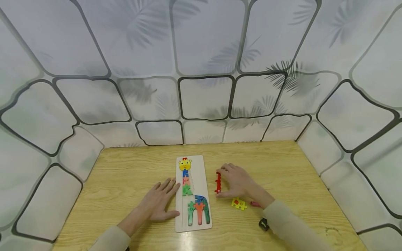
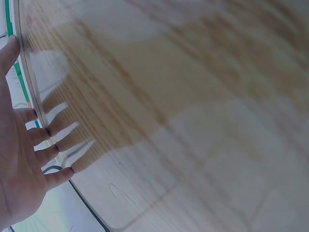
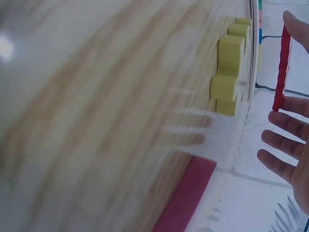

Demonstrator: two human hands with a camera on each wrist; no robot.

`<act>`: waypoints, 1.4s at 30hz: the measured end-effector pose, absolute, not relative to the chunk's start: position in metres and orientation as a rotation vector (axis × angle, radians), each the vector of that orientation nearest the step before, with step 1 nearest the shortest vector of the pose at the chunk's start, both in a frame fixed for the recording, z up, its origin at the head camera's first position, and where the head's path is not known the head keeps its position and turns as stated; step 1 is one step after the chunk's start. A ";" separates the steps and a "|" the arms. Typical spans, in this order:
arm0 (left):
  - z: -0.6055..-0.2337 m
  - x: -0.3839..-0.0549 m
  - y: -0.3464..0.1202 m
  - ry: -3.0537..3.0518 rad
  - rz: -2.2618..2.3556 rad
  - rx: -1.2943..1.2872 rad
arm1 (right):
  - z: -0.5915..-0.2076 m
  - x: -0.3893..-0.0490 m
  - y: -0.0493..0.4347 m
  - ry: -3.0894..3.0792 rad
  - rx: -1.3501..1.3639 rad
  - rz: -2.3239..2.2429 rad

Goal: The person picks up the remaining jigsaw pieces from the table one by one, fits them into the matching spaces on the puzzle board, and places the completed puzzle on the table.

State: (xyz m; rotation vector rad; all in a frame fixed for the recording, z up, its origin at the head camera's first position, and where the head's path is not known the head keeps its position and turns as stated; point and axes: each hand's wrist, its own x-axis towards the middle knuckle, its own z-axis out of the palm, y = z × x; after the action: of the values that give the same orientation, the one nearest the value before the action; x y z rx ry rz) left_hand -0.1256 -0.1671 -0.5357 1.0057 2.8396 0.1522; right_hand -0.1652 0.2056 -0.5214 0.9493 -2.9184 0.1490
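A white puzzle board (image 1: 199,174) with a giraffe picture lies on the table, its yellow head piece (image 1: 185,164), several neck pieces and several leg pieces set in it. My left hand (image 1: 161,202) lies spread at the board's left edge, its fingertips and thumb touching that edge. To the right of the board my right hand (image 1: 237,181) pinches a long red puzzle piece (image 3: 283,70) by its ends between thumb and index finger. The other right fingers are held out, off the piece.
Below the right hand lie a yellow puzzle piece (image 1: 239,204) and a dark pink piece (image 3: 186,198), partly under the right wrist in the head view. A small black object (image 1: 263,224) sits beside the right sleeve. Patterned white walls (image 1: 205,97) enclose the wooden table (image 1: 125,167).
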 end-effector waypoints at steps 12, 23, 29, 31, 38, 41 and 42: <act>-0.539 -0.126 -0.168 2.842 0.148 1.005 | -0.520 -0.169 0.188 -2.933 0.985 0.171; -0.540 -0.126 -0.168 2.840 0.149 1.008 | -0.515 -0.171 0.171 -2.963 1.011 0.200; -0.540 -0.127 -0.168 2.846 0.130 1.014 | -0.513 -0.175 0.161 -2.977 1.033 0.184; -0.540 -0.127 -0.168 2.844 0.126 1.012 | -0.514 -0.176 0.158 -2.981 1.035 0.172; -0.538 -0.127 -0.168 2.843 0.127 1.016 | -0.514 -0.179 0.151 -2.980 1.068 0.187; -0.538 -0.127 -0.168 2.839 0.124 1.013 | -0.514 -0.181 0.148 -2.993 1.093 0.187; -0.538 -0.126 -0.168 2.837 0.123 1.011 | -0.514 -0.181 0.147 -3.000 1.099 0.190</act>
State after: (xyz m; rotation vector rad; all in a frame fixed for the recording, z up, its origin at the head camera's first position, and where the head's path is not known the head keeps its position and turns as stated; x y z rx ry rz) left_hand -0.1264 -0.1683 -0.5375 1.0108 2.8370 0.1229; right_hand -0.1812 0.1465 -0.5139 1.0990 -2.9998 0.1898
